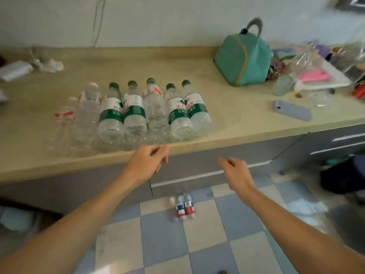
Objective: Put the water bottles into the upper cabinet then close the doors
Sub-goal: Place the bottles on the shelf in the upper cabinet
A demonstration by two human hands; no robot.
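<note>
A row of clear plastic water bottles (138, 113) lies flat on the beige table (237, 115) in the middle of the frame, caps pointing to the wall. Four carry green-and-white labels and green caps; one between them and the blurred ones at the left show red-and-white marks. Their ribbed bases reach almost to the table's front edge.

The left hand (147, 163) hangs just below that edge, its fingers (162, 153) loosely curled and holding nothing. The right hand (236, 173) hangs in front of the grey drawer (197, 167), relaxed and likewise empty.

At upper right a teal fabric bag (243, 60) with a grey handle stands on the table, beside a blurred heap of plastic wrap and pink items. A lilac flat case (292, 110) lies nearer the edge. Two small bottles with red and blue labels (185, 208) stand on the blue-and-white checked floor (162, 238), bottom centre
</note>
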